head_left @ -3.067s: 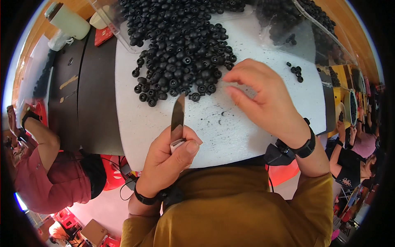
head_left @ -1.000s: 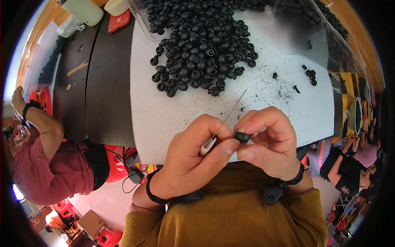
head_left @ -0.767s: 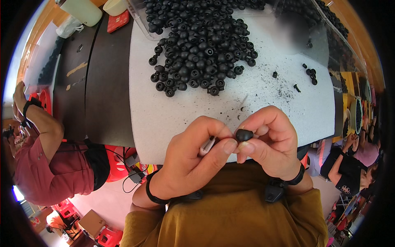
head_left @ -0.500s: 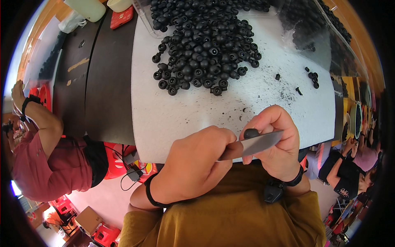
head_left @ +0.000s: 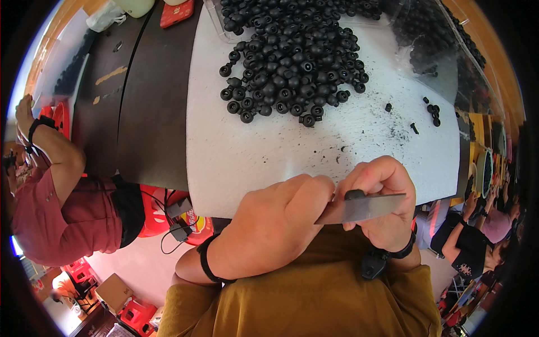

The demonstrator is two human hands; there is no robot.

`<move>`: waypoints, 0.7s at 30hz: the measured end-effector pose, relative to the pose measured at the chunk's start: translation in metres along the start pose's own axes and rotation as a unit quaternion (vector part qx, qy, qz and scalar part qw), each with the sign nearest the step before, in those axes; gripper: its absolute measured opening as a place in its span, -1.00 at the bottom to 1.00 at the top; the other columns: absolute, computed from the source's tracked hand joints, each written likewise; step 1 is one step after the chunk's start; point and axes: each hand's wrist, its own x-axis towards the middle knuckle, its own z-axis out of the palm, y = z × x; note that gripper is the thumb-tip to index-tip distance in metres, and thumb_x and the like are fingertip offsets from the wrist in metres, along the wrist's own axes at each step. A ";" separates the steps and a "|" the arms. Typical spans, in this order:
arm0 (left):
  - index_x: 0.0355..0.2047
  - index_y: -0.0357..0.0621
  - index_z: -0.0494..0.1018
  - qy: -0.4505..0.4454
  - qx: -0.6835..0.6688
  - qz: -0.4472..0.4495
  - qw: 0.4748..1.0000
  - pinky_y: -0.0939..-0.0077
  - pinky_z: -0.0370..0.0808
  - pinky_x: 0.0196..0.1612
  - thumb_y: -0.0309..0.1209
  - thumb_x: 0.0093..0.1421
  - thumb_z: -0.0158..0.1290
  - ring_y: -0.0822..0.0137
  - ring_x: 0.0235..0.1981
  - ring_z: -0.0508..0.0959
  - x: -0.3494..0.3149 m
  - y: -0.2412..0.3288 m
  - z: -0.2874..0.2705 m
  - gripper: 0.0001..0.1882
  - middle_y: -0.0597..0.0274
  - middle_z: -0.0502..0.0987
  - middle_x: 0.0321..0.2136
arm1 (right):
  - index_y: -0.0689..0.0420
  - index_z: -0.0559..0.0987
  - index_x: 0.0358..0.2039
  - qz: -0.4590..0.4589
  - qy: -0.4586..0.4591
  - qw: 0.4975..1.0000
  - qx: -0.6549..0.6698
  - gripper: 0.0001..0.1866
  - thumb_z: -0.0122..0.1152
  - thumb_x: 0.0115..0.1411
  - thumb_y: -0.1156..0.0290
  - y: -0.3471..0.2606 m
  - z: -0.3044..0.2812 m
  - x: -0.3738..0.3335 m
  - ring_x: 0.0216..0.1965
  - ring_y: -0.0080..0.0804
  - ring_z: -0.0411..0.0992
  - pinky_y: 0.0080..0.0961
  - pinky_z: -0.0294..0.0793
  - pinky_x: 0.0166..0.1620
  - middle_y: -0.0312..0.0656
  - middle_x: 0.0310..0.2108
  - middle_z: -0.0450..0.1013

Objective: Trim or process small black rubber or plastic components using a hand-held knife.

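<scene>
My left hand (head_left: 281, 224) is closed around a knife, its grip hidden inside the fist. The flat blade (head_left: 375, 208) points right and lies across the front of my right hand (head_left: 387, 196). Between the right thumb and fingers sits a small black rounded part (head_left: 354, 195), partly covered by the blade, which appears to be against it. Beyond my hands, a big pile of similar black ball-shaped parts (head_left: 286, 84) with ring-like openings rests on a white foam sheet (head_left: 224, 168). Black crumbs are scattered over the sheet between pile and hands.
A few small black pieces (head_left: 435, 115) lie on the sheet's right side. Clear plastic containers (head_left: 415, 50) of black parts stand at the back right. The dark table (head_left: 154, 112) extends left, where a person in a maroon shirt (head_left: 84, 213) sits. Other people are at far right.
The blade has swung from slanting up to nearly level, and both hands have shifted slightly right. The pile sits a little higher and farther right in view.
</scene>
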 end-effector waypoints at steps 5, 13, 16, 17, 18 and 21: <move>-0.36 -0.22 0.30 -0.021 0.078 -0.060 0.995 0.42 0.37 -0.53 -0.64 -0.03 0.03 0.09 -0.59 0.44 0.000 0.004 -0.003 -0.80 0.08 0.41 -0.56 | 0.27 0.35 -0.26 -0.001 -0.042 0.999 0.000 -0.71 0.21 0.02 0.54 -0.004 -0.001 -0.003 -0.45 -0.51 0.40 -0.63 0.38 -0.37 -0.14 -0.42 0.42; -0.35 -0.26 0.32 0.001 0.034 -0.131 0.991 0.55 0.36 -0.46 -0.54 0.14 -0.07 0.26 -0.58 0.43 0.003 0.007 -0.017 -0.93 0.11 0.42 -0.55 | 0.31 0.29 -0.27 -0.056 -0.042 0.997 -0.010 -0.75 0.12 0.06 0.62 -0.010 -0.001 0.001 -0.41 -0.55 0.37 -0.68 0.36 -0.36 -0.09 -0.38 0.38; -0.36 -0.27 0.33 0.027 -0.008 -0.130 0.991 0.61 0.32 -0.48 -0.52 0.14 -0.06 0.46 -0.57 0.38 0.000 0.000 -0.018 -0.92 0.20 0.41 -0.57 | 0.30 0.29 -0.26 -0.070 -0.022 0.997 -0.004 -0.76 0.11 0.07 0.61 -0.008 -0.001 -0.002 -0.41 -0.56 0.37 -0.69 0.36 -0.36 -0.09 -0.39 0.38; -0.36 -0.28 0.33 0.023 -0.050 -0.140 0.989 0.64 0.31 -0.48 -0.51 0.14 -0.04 0.50 -0.57 0.35 -0.002 0.000 -0.018 -0.91 0.23 0.40 -0.58 | 0.29 0.29 -0.26 -0.059 -0.018 0.998 -0.007 -0.76 0.11 0.07 0.61 -0.008 -0.002 -0.003 -0.41 -0.57 0.37 -0.69 0.36 -0.35 -0.10 -0.38 0.38; -0.37 -0.29 0.34 0.018 -0.091 -0.150 0.984 0.66 0.30 -0.48 -0.49 0.14 -0.03 0.54 -0.57 0.32 -0.003 0.001 -0.019 -0.89 0.25 0.39 -0.58 | 0.29 0.29 -0.25 -0.049 -0.014 0.999 -0.011 -0.76 0.11 0.07 0.61 -0.007 -0.002 -0.003 -0.40 -0.57 0.37 -0.70 0.36 -0.35 -0.12 -0.38 0.39; -0.36 -0.30 0.34 -0.028 -0.185 -0.163 0.969 0.71 0.27 -0.44 -0.46 0.12 0.01 0.58 -0.54 0.30 0.000 0.007 -0.023 -0.85 0.32 0.38 -0.55 | 0.28 0.30 -0.25 -0.038 -0.015 0.999 -0.006 -0.76 0.11 0.07 0.62 -0.006 -0.001 -0.003 -0.37 -0.57 0.37 -0.70 0.35 -0.31 -0.14 -0.37 0.39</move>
